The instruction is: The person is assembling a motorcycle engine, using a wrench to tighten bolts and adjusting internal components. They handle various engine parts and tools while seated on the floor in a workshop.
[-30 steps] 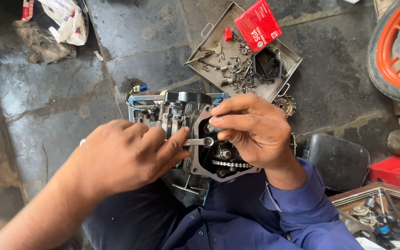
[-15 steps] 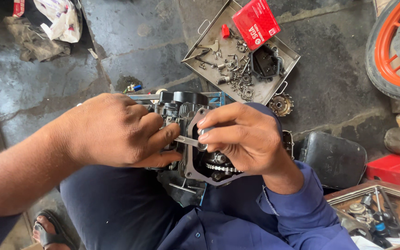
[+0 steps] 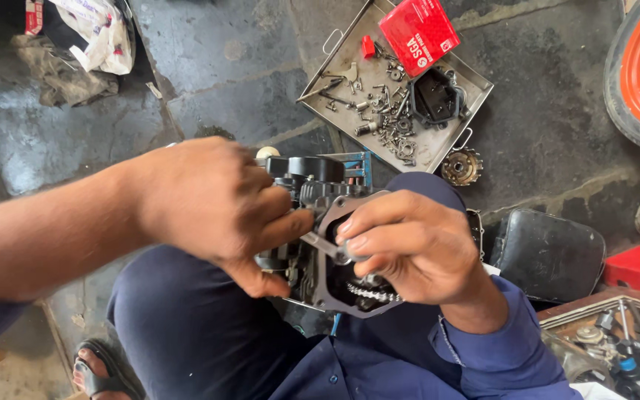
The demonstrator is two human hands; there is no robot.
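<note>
Both hands [image 3: 216, 207] [image 3: 409, 252] grip an engine [image 3: 320, 222] above stained stone floor [image 3: 238, 67].

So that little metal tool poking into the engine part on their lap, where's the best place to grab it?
Probably by its free shank, from the left. The slim metal tool lies nearly level, its right end buried under the right hand at the engine part. Only the left stretch is bare, where the left hand pinches it.

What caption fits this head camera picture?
Both hands, left hand and right hand, work a small metal tool on an engine.
</note>
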